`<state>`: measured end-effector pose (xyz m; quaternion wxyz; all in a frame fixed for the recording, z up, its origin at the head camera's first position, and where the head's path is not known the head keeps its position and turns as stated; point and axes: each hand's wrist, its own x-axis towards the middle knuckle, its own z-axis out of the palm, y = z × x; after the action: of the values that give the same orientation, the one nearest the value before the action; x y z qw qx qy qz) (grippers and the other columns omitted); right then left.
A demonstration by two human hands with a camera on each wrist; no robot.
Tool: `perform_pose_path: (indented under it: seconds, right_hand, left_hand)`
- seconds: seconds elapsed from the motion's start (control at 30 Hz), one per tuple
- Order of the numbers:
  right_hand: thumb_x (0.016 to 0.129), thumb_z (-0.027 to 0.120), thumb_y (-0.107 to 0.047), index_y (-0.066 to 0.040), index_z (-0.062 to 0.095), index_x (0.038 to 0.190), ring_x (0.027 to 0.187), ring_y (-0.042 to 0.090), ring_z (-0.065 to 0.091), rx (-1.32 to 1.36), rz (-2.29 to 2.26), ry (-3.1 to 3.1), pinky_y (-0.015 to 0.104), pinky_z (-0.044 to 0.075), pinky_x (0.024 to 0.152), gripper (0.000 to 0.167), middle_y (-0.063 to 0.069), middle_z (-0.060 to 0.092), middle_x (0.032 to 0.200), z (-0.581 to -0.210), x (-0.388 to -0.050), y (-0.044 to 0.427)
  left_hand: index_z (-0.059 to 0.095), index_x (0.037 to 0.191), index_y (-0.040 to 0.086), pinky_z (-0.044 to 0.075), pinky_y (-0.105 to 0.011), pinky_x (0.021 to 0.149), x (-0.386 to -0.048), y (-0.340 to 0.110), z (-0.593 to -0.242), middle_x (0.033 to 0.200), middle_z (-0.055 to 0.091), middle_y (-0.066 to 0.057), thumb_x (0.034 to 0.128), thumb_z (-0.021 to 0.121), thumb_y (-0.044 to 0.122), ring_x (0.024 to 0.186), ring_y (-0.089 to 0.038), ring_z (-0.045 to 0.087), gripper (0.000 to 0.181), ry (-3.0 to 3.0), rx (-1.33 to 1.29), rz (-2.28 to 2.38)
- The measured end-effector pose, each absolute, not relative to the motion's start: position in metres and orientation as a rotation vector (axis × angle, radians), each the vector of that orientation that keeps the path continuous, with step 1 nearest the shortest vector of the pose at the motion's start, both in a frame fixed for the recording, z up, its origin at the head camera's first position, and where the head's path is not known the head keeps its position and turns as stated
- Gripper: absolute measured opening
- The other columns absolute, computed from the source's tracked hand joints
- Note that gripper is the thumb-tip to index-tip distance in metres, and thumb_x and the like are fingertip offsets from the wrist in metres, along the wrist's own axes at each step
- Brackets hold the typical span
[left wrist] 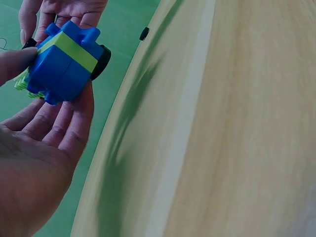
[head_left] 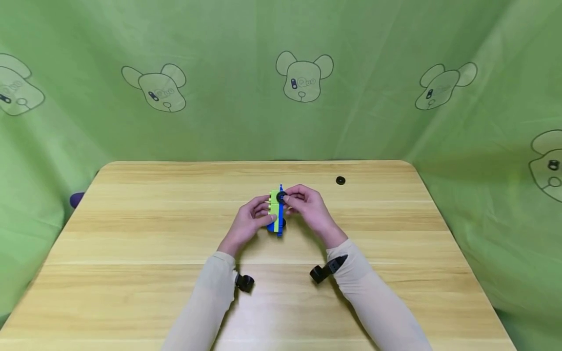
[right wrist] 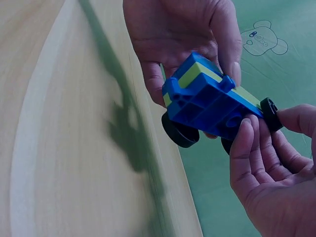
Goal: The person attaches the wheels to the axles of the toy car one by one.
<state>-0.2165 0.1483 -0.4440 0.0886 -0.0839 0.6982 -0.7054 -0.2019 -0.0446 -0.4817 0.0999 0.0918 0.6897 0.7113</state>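
Note:
A toy car of blue and yellow-green building blocks [head_left: 275, 210] is held up over the table, tilted so its blue underside [right wrist: 197, 106] faces the right wrist camera. My left hand [head_left: 248, 222] grips the block body, thumb on one side and fingers on the other. With thumb and fingers, my right hand [head_left: 311, 207] pinches a black wheel [right wrist: 270, 113] against the car's far end. Another black wheel [right wrist: 180, 131] sits at the near end, and part of one more shows beneath the car. Whether the pinched wheel is fixed on is hard to tell.
One loose black wheel [head_left: 340, 180] lies flat on the wooden table [head_left: 145, 229], beyond my right hand near the back edge. A green curtain [head_left: 232, 112] hangs behind and at both sides. Something purple [head_left: 76, 199] shows past the table's left edge.

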Motion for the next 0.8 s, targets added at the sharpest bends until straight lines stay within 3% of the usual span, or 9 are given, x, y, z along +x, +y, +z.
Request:
perform_pose_path:
  seconds: [0.23, 0.4, 0.63, 0.8]
  right_hand:
    - [0.095, 0.059, 0.001, 0.013, 0.057, 0.112, 0.081, 0.021, 0.063, -0.242, -2.090, 2.080, 0.044, 0.057, 0.080, 0.021, 0.018, 0.064, 0.096, -0.443, -0.218, 0.148]
    - [0.095, 0.059, 0.000, 0.013, 0.057, 0.113, 0.083, 0.022, 0.064, -0.281, -2.060, 2.089, 0.051, 0.054, 0.084, 0.022, 0.016, 0.064, 0.097, -0.443, -0.219, 0.148]
    - [0.097, 0.060, -0.009, 0.010, 0.058, 0.116, 0.099, 0.040, 0.062, -0.375, -1.916, 2.140, 0.060, 0.048, 0.091, 0.028, 0.027, 0.063, 0.108, -0.443, -0.223, 0.169]
    - [0.096, 0.063, -0.012, 0.007, 0.060, 0.115, 0.101, 0.043, 0.060, -0.377, -1.775, 2.292, 0.055, 0.051, 0.089, 0.027, 0.027, 0.062, 0.110, -0.438, -0.228, 0.193]
  left_hand:
    - [0.044, 0.142, -0.004, 0.044, -0.038, 0.102, -0.202, -0.048, -0.482, 0.121, 0.061, -0.019, 0.0837, 0.072, -0.004, 0.110, -0.031, 0.057, 0.064, 2.048, 0.335, 2.084]
    - [0.044, 0.142, -0.005, 0.044, -0.040, 0.103, -0.200, -0.051, -0.480, 0.122, 0.060, -0.020, 0.0835, 0.072, -0.005, 0.111, -0.033, 0.056, 0.065, 2.049, 0.333, 2.079]
    - [0.046, 0.142, -0.002, 0.045, -0.037, 0.101, -0.203, -0.052, -0.485, 0.123, 0.060, -0.017, 0.0836, 0.073, -0.004, 0.111, -0.030, 0.057, 0.064, 2.054, 0.276, 2.075]
    - [0.042, 0.144, -0.005, 0.042, -0.039, 0.104, -0.204, -0.052, -0.487, 0.128, 0.056, -0.022, 0.0839, 0.072, -0.005, 0.116, -0.035, 0.053, 0.067, 2.019, 0.270, 2.095]
